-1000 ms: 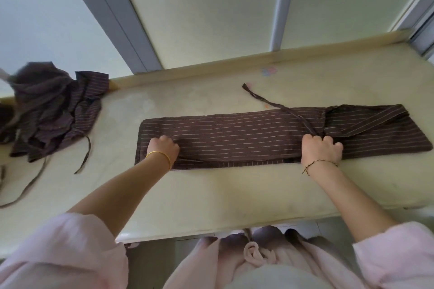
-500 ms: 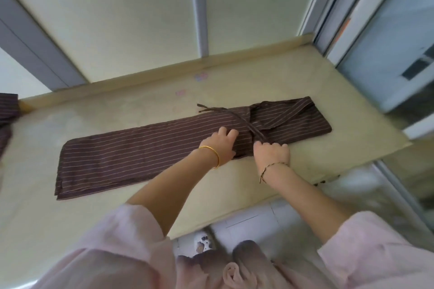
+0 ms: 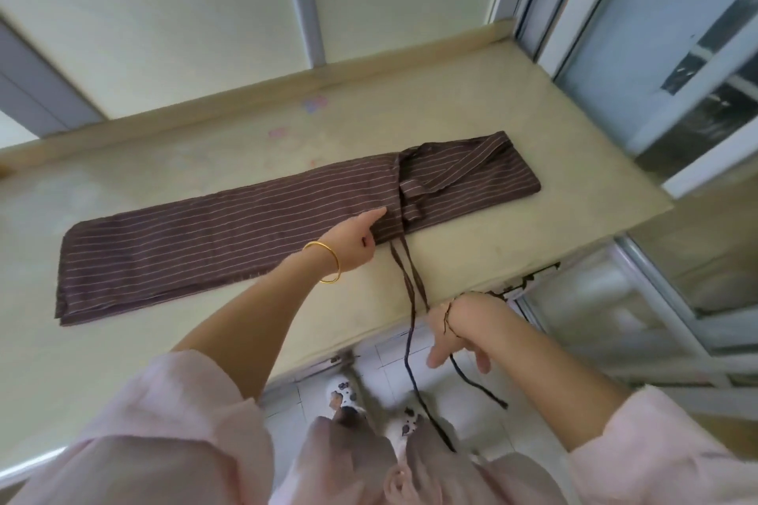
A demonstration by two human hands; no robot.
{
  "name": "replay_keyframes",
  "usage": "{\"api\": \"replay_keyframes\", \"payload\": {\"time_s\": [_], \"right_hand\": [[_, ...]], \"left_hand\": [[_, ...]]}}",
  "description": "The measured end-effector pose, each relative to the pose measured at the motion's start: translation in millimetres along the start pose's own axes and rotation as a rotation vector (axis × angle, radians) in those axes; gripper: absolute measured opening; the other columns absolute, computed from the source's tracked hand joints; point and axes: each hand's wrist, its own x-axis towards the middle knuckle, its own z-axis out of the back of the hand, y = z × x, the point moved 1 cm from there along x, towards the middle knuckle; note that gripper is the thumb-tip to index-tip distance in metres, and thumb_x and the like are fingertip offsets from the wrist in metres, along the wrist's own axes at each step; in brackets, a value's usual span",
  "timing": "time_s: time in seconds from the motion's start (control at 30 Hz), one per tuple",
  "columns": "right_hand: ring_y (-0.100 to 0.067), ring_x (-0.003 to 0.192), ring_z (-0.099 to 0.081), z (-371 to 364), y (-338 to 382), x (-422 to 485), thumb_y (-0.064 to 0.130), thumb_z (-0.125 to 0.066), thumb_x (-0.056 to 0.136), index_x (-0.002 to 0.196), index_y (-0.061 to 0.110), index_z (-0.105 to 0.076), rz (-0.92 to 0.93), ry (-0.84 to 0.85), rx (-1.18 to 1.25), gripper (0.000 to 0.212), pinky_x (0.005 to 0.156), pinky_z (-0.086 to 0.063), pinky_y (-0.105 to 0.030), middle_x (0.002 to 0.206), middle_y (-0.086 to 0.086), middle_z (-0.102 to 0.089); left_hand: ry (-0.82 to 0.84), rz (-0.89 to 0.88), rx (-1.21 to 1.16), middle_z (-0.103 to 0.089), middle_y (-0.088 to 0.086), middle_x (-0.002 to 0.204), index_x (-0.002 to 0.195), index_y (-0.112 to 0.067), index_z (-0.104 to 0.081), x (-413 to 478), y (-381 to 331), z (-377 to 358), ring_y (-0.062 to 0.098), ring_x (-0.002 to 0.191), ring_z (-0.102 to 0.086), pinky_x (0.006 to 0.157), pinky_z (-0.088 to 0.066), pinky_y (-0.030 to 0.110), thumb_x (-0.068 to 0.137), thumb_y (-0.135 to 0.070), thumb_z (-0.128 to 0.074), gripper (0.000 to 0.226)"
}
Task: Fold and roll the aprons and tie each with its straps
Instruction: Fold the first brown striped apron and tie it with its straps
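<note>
The folded striped apron (image 3: 229,234) lies as a long band across the desk (image 3: 471,271), as it did half a second ago, but its straps (image 3: 403,283) have moved. Earlier they lay on top of the cloth, running toward its far side. Now they trail off the apron's near edge, cross the bare desk and hang over the rim toward the floor.

The left hand (image 3: 352,242) stays at the apron's near edge, close to the strap end, with one finger (image 3: 375,214) straight and pressing the cloth. Its other fingers look tucked in, and I cannot tell whether they pinch any fabric.

The right hand (image 3: 459,328), which rested on the apron just beside the left, has left the cloth and now hangs below the desk rim, on the near side of the apron. Its fingers are loose and spread downward, gripping nothing firmly. One strap runs past the palm and the other falls just to its left.
</note>
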Motion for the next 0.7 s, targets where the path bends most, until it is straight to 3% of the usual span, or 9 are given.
{"api": "replay_keyframes", "payload": {"time_s": [0.07, 0.1, 0.2, 0.3, 0.4, 0.47, 0.6, 0.7], "right_hand": [[-0.022, 0.067, -0.059, 14.4, 16.0, -4.1, 0.029, -0.048, 0.097, 0.116, 0.008, -0.054, 0.055, -0.231, -0.077, 0.029, 0.056, -0.042, -0.026, 0.085, -0.005, -0.063], [-0.02, 0.067, -0.054, 22.9, 25.2, -4.8, 0.019, -0.044, 0.098, 0.111, 0.01, -0.057, 0.076, -0.39, -0.086, 0.02, 0.058, -0.041, -0.027, 0.081, -0.003, -0.058], [-0.026, 0.087, -0.055, 45.2, 57.1, 2.0, 0.007, -0.039, 0.096, 0.113, 0.011, -0.058, 0.139, -0.756, 0.006, 0.026, 0.071, -0.044, -0.032, 0.104, -0.007, -0.061], [-0.027, 0.083, -0.055, 59.6, 92.6, 8.4, 0.007, -0.042, 0.095, 0.11, 0.011, -0.05, 0.234, -0.946, 0.061, 0.018, 0.066, -0.038, -0.033, 0.108, -0.007, -0.061], [-0.026, 0.101, -0.055, 73.1, 130.8, 15.3, 0.013, -0.046, 0.095, 0.123, 0.013, -0.045, 0.311, -1.07, 0.065, 0.028, 0.071, -0.038, -0.033, 0.117, -0.008, -0.055], [-0.024, 0.101, -0.054, 79.6, 146.8, 22.6, 0.017, -0.047, 0.095, 0.128, 0.014, -0.041, 0.315, -1.086, 0.093, 0.034, 0.07, -0.044, -0.033, 0.121, -0.008, -0.051], [-0.022, 0.092, -0.054, 102.7, 173.4, 37.1, 0.027, -0.049, 0.095, 0.138, 0.017, -0.028, 0.268, -1.077, 0.15, 0.048, 0.061, -0.047, -0.032, 0.126, -0.011, -0.043], [-0.024, 0.097, -0.053, 117.1, 181.8, 55.5, 0.024, -0.049, 0.094, 0.147, 0.02, -0.012, 0.148, -1.114, 0.075, 0.065, 0.059, -0.045, -0.03, 0.147, -0.014, -0.023]], "left_hand": [[-0.118, 0.086, -0.291, -0.061, -0.002, 0.102, 0.143, -0.019, -0.036, -12.6, 10.1, 9.2, 0.014, 0.09, -0.061, 0.077, -0.051, 0.023, 0.092, -0.003, -0.048, 0.055], [-0.216, 0.132, -0.367, -0.061, -0.002, 0.099, 0.139, -0.016, -0.041, -18.5, 18.2, 16.5, 0.016, 0.093, -0.061, 0.081, -0.052, 0.025, 0.092, 0.0, -0.047, 0.051], [-0.463, 0.323, -0.325, -0.059, 0.009, 0.116, 0.131, -0.01, -0.05, -39.0, 64.6, 40.0, 0.025, 0.109, -0.058, 0.097, -0.048, 0.036, 0.092, 0.001, -0.043, 0.042], [-0.571, 0.653, -0.193, -0.046, 0.016, 0.131, 0.132, -0.01, -0.047, -69.6, 119.8, 57.6, 0.033, 0.117, -0.049, 0.099, -0.044, 0.043, 0.092, -0.006, -0.046, 0.04], [-0.593, 0.961, -0.045, -0.039, 0.019, 0.136, 0.134, -0.008, -0.04, -107.9, 169.7, 69.4, 0.035, 0.123, -0.038, 0.102, -0.037, 0.047, 0.093, -0.013, -0.045, 0.042], [-0.594, 1.063, 0.024, -0.033, 0.018, 0.139, 0.135, -0.008, -0.037, -126.9, 196.1, 73.7, 0.036, 0.127, -0.032, 0.105, -0.03, 0.046, 0.093, -0.015, -0.042, 0.043], [-0.631, 1.16, 0.016, -0.032, 0.016, 0.138, 0.132, -0.009, -0.039, -149.7, 242.1, 95.8, 0.034, 0.125, -0.032, 0.101, -0.03, 0.043, 0.092, -0.018, -0.041, 0.04], [-0.635, 1.156, -0.08, -0.038, 0.017, 0.133, 0.132, -0.007, -0.035, -153.7, 259.7, 112.1, 0.034, 0.124, -0.037, 0.098, -0.035, 0.044, 0.094, -0.029, -0.046, 0.045]]}}
